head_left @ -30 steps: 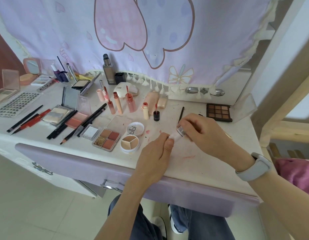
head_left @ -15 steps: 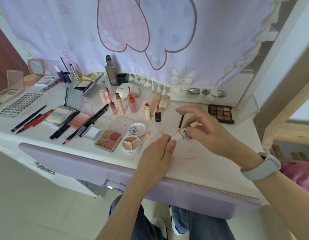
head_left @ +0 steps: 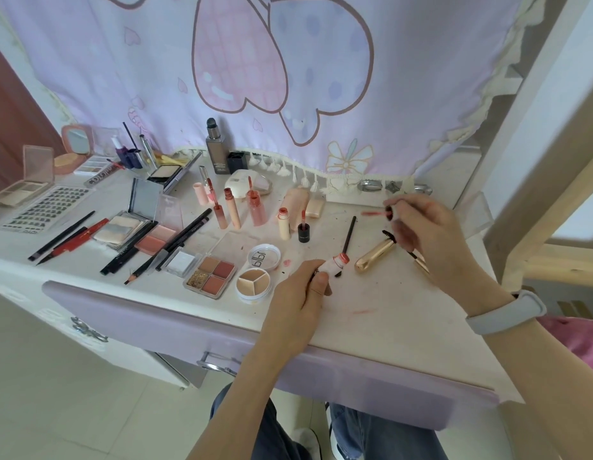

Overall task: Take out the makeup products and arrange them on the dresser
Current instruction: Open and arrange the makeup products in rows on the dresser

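Holding the small pink lip-gloss tube (head_left: 331, 264) near the bench's (head_left: 381, 313) front edge, the left hand (head_left: 301, 293) grips it; the right hand (head_left: 421, 234) has now lifted the red-tipped applicator wand (head_left: 376, 213) out, pinched.

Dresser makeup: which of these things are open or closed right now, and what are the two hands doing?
Lip tube: uncapped, held by left hand.
Wand: pulled out, pinched by right hand.
Gold mascara: open, lying down.
Concealer pot: lid off.
Quad palette: open.
Dark bottle: upright, capped.
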The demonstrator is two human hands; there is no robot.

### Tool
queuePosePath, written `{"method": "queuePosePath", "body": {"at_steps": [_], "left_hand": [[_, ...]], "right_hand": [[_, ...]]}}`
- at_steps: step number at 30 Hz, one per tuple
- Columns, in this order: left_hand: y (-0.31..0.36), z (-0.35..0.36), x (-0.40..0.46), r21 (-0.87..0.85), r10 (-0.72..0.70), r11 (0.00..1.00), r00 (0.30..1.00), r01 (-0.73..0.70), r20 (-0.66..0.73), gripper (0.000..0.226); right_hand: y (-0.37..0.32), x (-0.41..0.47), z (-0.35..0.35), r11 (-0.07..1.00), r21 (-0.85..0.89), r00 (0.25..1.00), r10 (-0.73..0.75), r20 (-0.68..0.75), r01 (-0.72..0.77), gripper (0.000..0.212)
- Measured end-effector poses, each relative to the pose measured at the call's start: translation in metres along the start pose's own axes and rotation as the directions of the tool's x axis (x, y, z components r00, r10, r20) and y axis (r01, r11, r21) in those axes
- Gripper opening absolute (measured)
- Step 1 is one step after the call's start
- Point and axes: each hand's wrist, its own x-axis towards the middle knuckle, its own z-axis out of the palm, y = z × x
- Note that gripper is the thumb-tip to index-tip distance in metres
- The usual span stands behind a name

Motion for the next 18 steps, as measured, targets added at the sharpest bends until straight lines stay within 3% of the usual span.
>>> {"method": "queuePosePath", "body": {"at_steps": [1,3,7,10,12,15,18], "left_hand": [[0.001,0.000,0.000,-0.043,0.000,0.999,1.000,-0.001,-0.020,0.022],[0.003,0.000,0.001,-0.162,-0.016,0.987,0.998,0.006,-0.065,0.023],[0.009,-0.006,0.005,-0.350,-0.105,0.936,0.980,0.040,-0.169,0.016],[0.018,-0.010,0.009,-0.377,-0.131,0.924,0.977,0.060,-0.167,0.008],[0.021,-0.016,0.014,-0.259,-0.096,0.965,0.974,0.040,-0.206,0.008],[0.021,-0.029,0.027,-0.068,-0.030,0.998,0.948,0.008,-0.317,0.007],[0.020,-0.040,0.038,-0.044,-0.047,0.998,0.940,0.034,-0.339,0.008]], "right_hand": [[-0.002,0.002,0.000,0.987,0.140,0.994,0.087,-0.066,-0.077,0.023],[-0.005,0.004,0.002,0.912,0.357,0.968,0.240,-0.070,-0.200,0.019],[0.001,0.002,0.010,0.829,0.464,0.947,0.311,0.082,-0.312,0.018],[0.004,0.000,0.019,0.933,0.227,0.960,0.266,0.086,-0.279,0.020],[0.006,0.002,0.025,0.976,-0.025,0.973,0.218,0.078,-0.217,0.018],[0.008,0.007,0.031,0.960,-0.267,0.989,0.112,0.100,-0.082,0.014],[0.008,0.012,0.035,0.877,-0.475,0.991,-0.015,0.130,0.075,0.019]]}}
